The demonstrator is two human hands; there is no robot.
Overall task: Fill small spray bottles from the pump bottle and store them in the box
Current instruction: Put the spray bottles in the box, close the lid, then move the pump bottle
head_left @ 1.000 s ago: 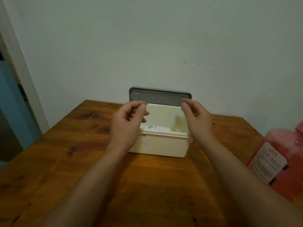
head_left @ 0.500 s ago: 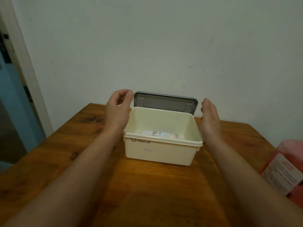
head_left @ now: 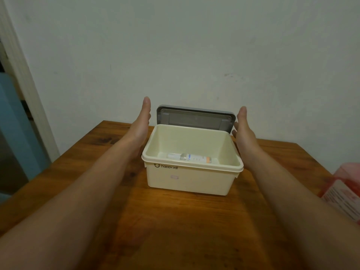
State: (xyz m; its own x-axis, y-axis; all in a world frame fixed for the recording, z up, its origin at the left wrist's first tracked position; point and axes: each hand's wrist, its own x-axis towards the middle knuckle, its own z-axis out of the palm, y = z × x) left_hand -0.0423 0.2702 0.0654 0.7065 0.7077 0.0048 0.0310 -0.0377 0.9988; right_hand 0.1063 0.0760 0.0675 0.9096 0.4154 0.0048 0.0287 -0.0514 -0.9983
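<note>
Smooth plastic box [head_left: 191,180], wooden table [head_left: 175,230]

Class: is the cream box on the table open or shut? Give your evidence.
Open. The box shows its inside, with a small bottle lying on the bottom; the grey lid stands up behind it.

**Open hands flank the open box**

A cream box [head_left: 190,180] sits on the wooden counter [head_left: 175,230], its grey lid [head_left: 195,118] standing upright behind it. One small spray bottle [head_left: 190,158] lies inside. The left hand [head_left: 141,123] and right hand [head_left: 243,129] hover flat-palmed beside the box's sides, grasping nothing. A red pump bottle [head_left: 344,191] stands at the right edge.
</note>
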